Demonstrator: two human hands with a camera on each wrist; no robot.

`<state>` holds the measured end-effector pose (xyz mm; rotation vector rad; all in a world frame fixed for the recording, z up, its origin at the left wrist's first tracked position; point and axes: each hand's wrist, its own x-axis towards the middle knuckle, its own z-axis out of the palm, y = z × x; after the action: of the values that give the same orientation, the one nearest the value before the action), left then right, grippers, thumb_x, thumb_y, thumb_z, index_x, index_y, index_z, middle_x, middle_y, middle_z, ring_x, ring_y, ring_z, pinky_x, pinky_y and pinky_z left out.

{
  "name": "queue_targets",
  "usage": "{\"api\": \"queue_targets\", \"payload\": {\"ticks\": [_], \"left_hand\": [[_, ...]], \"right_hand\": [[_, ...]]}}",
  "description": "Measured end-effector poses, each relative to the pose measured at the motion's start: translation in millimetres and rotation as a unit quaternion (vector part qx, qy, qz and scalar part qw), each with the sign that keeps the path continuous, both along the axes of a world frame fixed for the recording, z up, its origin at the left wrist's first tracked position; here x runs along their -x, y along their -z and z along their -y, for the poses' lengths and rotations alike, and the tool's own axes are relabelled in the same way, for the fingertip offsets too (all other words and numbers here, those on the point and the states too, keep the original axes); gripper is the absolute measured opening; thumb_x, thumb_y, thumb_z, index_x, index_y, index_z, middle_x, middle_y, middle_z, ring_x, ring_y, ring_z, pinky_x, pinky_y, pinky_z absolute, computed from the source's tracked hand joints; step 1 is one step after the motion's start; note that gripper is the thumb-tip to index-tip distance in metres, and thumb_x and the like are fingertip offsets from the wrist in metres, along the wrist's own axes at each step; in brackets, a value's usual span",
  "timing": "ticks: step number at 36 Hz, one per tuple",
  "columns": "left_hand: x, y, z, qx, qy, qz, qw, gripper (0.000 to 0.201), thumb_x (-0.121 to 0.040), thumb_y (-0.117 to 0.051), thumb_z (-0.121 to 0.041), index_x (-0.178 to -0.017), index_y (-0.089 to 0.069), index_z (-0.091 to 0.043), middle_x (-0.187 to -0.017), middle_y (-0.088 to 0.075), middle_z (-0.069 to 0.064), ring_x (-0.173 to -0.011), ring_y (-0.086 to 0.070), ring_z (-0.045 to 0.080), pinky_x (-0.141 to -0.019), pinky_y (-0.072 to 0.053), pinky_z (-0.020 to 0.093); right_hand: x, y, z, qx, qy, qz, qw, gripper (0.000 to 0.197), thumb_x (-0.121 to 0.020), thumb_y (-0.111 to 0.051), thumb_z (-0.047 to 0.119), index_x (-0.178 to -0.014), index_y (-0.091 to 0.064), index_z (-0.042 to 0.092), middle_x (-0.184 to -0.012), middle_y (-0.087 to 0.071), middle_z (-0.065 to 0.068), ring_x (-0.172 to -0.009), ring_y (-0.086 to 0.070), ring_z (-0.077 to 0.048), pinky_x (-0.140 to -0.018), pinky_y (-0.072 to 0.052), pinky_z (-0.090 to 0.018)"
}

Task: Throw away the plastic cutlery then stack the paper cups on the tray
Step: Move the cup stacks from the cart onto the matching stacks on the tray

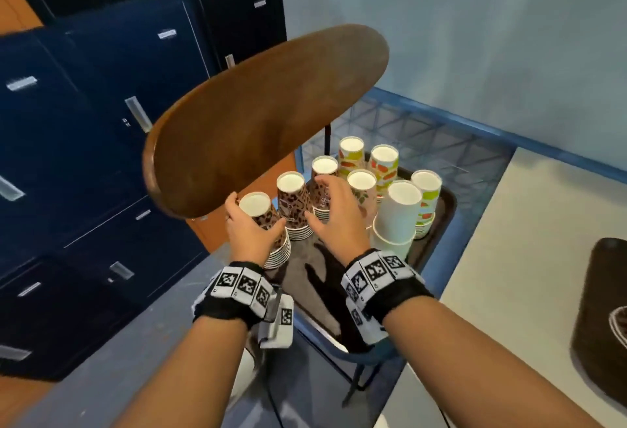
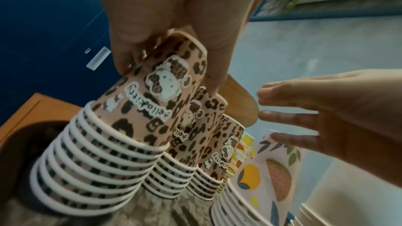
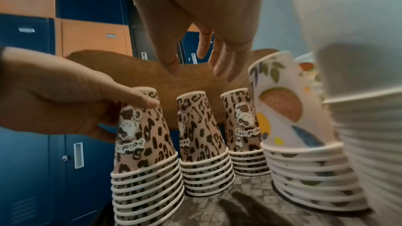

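A dark tray (image 1: pixel 447 213) carries several upside-down stacks of paper cups. My left hand (image 1: pixel 252 224) grips the top of the nearest leopard-print stack (image 1: pixel 255 204), thumb on one side and fingers on the other; the left wrist view shows this stack (image 2: pixel 139 114) tilted in that hand (image 2: pixel 169 75). My right hand (image 1: pixel 334 213) hovers open over the other two leopard stacks (image 1: pixel 293 196), touching none (image 3: pixel 197 71). Fruit-print stacks (image 1: pixel 383 162) and a plain white stack (image 1: pixel 398 210) stand to the right. No plastic cutlery is in view.
The tray lies on a chair whose brown wooden back (image 1: pixel 264 115) leans over the cups just behind my hands. Blue lockers (image 1: pixel 84 122) fill the left. A blue crate (image 1: pixel 424 122) stands behind, and a white table (image 1: pixel 526 241) with another dark tray (image 1: pixel 600 308) is at right.
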<state>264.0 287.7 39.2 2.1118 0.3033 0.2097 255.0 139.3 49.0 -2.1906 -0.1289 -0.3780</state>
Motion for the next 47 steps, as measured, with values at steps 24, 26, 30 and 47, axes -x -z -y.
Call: {"api": "queue_targets", "payload": {"ticks": [24,26,30,47], "left_hand": [[-2,50,-27,0.063,0.127,-0.094,0.985,0.079,-0.060,-0.085,-0.016,-0.126,-0.040,-0.014,-0.124,-0.055,0.002,-0.117,-0.050,0.018,-0.095,-0.039,0.029],[1,53,-25,0.061,0.150,-0.103,0.981,0.083,-0.056,-0.087,-0.019,-0.126,-0.041,-0.016,-0.127,-0.056,0.004,-0.120,-0.051,0.020,-0.102,-0.041,0.037],[9,55,-18,0.025,0.190,-0.129,0.973,0.091,-0.050,-0.090,-0.023,-0.127,-0.043,-0.014,-0.131,-0.055,0.006,-0.126,-0.048,0.023,-0.106,-0.038,0.038],[32,44,-3,0.061,0.251,-0.164,0.952,0.112,-0.031,-0.081,-0.042,-0.131,-0.035,-0.023,-0.133,-0.054,0.004,-0.124,-0.050,0.023,-0.105,-0.041,0.046]], "right_hand": [[-14,41,-19,-0.018,0.085,-0.093,0.992,0.060,-0.065,-0.074,0.018,-0.118,-0.049,0.008,-0.118,-0.048,-0.011,-0.115,-0.046,-0.023,-0.090,-0.030,-0.019],[-2,40,-12,-0.015,0.088,-0.101,0.991,0.061,-0.064,-0.075,0.019,-0.119,-0.048,0.008,-0.119,-0.047,-0.010,-0.115,-0.045,-0.022,-0.092,-0.030,-0.020],[21,44,2,-0.027,0.101,-0.109,0.989,0.065,-0.064,-0.075,0.020,-0.122,-0.046,0.012,-0.121,-0.046,-0.008,-0.117,-0.046,-0.021,-0.095,-0.032,-0.022],[72,61,19,-0.111,0.094,-0.204,0.968,0.076,-0.060,-0.083,0.017,-0.124,-0.043,0.018,-0.125,-0.057,-0.003,-0.112,-0.051,-0.012,-0.090,-0.037,-0.024]]}}
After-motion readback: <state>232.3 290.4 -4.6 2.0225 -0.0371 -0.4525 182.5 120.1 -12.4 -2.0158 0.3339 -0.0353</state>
